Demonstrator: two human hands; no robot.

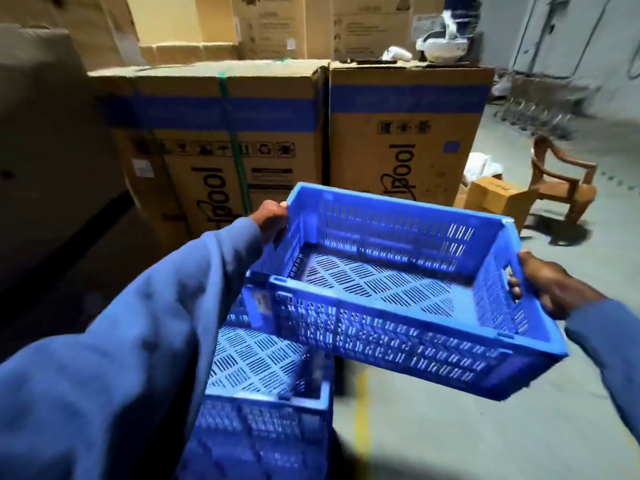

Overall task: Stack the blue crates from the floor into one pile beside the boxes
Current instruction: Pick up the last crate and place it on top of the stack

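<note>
I hold an empty blue slotted crate (pixel 398 327) in the air, tilted down to the right. My left hand (pixel 272 216) grips its far left corner, and my right hand (pixel 550 289) grips the handle slot in its right end. Below it and to the left stands a pile of blue crates (pixel 263 403), partly hidden by my left sleeve and by the held crate. The held crate overlaps the pile's right side and hangs above it. Tall cardboard boxes (pixel 221 140) stand just behind the pile.
A second tall cardboard box (pixel 408 133) stands to the right, with white objects (pixel 440 46) on top. A small carton (pixel 495 199) and a wooden chair (pixel 561 181) sit on the grey floor at right. A yellow floor line (pixel 362 417) runs beside the pile.
</note>
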